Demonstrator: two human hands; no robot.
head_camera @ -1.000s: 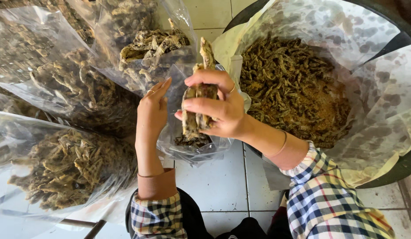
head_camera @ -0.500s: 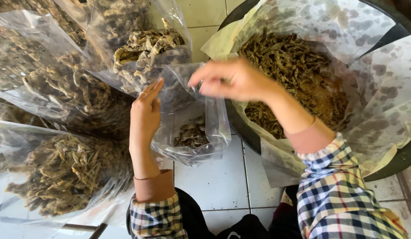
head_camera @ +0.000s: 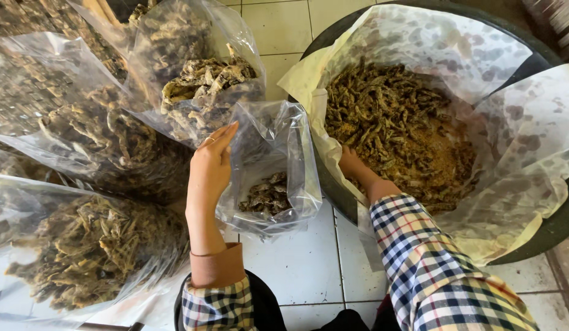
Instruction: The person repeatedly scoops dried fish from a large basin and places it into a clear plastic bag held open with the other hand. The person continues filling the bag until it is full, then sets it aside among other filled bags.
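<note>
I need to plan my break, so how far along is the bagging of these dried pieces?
Done: several filled bags lie on the left. In hand: left hand holds open a small clear bag with only a few pieces at its bottom; right hand reaches into the lined tub. Left: the tub's pile is large.

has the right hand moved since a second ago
Yes. The right hand has gone from above the small clear bag rightward and down into the lined tub, among the dried pieces. The left hand stays at the bag's rim.
</note>
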